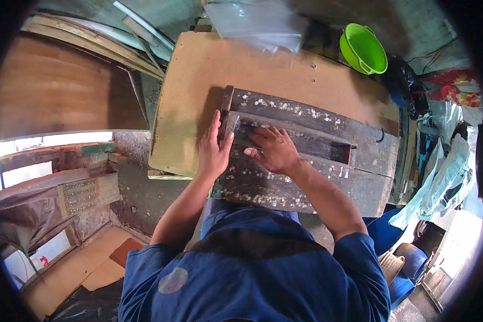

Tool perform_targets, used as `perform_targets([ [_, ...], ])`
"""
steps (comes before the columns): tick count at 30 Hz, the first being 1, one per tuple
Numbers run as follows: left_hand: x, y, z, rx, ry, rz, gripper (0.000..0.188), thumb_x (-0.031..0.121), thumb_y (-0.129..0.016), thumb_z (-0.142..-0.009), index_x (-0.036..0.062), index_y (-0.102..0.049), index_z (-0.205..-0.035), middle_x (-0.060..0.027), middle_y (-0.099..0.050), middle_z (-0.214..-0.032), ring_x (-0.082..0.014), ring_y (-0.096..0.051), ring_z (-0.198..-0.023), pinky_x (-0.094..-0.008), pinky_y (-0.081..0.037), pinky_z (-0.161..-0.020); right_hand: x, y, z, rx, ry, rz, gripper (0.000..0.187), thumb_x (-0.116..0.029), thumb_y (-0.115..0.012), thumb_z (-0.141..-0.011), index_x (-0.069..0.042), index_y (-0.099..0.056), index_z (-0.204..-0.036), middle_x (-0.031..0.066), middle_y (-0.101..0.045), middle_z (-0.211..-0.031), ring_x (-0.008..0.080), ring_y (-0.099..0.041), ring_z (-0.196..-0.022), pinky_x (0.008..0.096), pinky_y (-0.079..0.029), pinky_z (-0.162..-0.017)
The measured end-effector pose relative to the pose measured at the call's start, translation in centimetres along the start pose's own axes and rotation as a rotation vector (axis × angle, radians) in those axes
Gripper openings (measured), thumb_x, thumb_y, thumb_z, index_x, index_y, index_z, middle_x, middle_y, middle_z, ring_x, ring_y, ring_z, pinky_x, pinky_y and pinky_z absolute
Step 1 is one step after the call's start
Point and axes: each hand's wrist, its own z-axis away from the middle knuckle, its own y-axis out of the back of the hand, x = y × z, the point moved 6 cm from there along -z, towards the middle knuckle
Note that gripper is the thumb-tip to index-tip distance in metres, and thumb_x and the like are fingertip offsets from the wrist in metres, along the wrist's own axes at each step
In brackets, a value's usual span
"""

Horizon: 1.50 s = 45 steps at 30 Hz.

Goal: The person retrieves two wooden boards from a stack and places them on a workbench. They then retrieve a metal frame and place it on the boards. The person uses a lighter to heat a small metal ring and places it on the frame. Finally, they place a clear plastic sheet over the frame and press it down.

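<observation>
In front of me lies a dark, weathered wooden workpiece like a thick board [268,193], speckled with white spots. A long recessed channel [327,150] runs along its middle, and a raised strip [227,99] stands at its left end. My left hand [213,153] rests against that left end, fingers stretched upward. Over the left part of the channel lies my right hand [276,150], its fingers extended and thumb apart. A small pale, shiny patch [234,122] shows beside my left fingertips; I cannot tell what it is. What lies under my right palm is hidden.
The workpiece overlaps a tan board [193,102]. Clear plastic sheets [257,24] lie at its far edge, near a bright green basin [365,48]. A brown panel [64,86] stands left, with long strips behind it. Pale plastic [445,166] and blue containers [410,260] crowd the right.
</observation>
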Motion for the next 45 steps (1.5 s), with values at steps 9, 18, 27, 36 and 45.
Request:
perform_targets([
  [9,-3.3,-0.5,-0.8,0.082,0.29,0.156,0.052,0.016,-0.069,-0.087,0.0088,-0.051,-0.136,-0.0076,-0.062,-0.089,-0.0179,-0.06,-0.08,-0.0341,-0.05,-0.075,-0.6,-1.0,-0.8,-0.013,0.049,0.052,0.064,-0.061,-0.044,-0.093,-0.008,-0.06,-0.124,0.0159,-0.053,-0.133,0.0382,-0.048,-0.124,0.0499,-0.037,-0.105],
  [18,-3.7,0.2,0.1,0.142,0.312,0.196,0.045,0.016,-0.068,-0.088,0.0096,-0.056,-0.131,-0.0069,-0.06,-0.091,-0.0157,-0.058,-0.082,-0.0323,-0.049,-0.076,-1.1,0.1,-1.7,0.065,0.155,-0.039,0.063,-0.061,-0.045,-0.092,-0.006,-0.063,-0.119,0.0167,-0.053,-0.131,0.0384,-0.049,-0.123,0.0492,-0.04,-0.103],
  [27,-4.1,0.1,-0.3,0.149,0.174,0.075,0.044,0.02,-0.068,-0.087,0.0081,-0.058,-0.127,-0.0137,-0.062,-0.108,-0.0293,-0.058,-0.103,-0.0411,-0.046,-0.09,-1.5,-0.7,-2.8,-0.057,0.162,0.044,0.07,-0.068,-0.038,-0.091,-0.009,-0.062,-0.12,0.0178,-0.051,-0.134,0.0394,-0.046,-0.126,0.0496,-0.039,-0.105],
  [36,-4.0,0.2,-0.3,0.122,0.194,0.029,0.045,0.02,-0.068,-0.087,0.0085,-0.056,-0.129,-0.014,-0.062,-0.111,-0.0302,-0.058,-0.105,-0.0417,-0.046,-0.092,-1.3,-1.5,-3.2,-0.049,0.186,0.101,0.069,-0.067,-0.037,-0.092,-0.01,-0.063,-0.121,0.0177,-0.05,-0.135,0.0398,-0.045,-0.128,0.0497,-0.039,-0.105],
  [45,-4.1,0.2,0.0,0.111,0.168,-0.05,0.046,0.023,-0.068,-0.087,0.0084,-0.055,-0.13,-0.0145,-0.062,-0.112,-0.0311,-0.057,-0.107,-0.043,-0.045,-0.093,-0.4,-1.0,-2.0,-0.104,0.042,-0.004,0.064,-0.065,-0.042,-0.092,-0.013,-0.061,-0.126,0.0171,-0.048,-0.138,0.0398,-0.043,-0.129,0.0508,-0.037,-0.107],
])
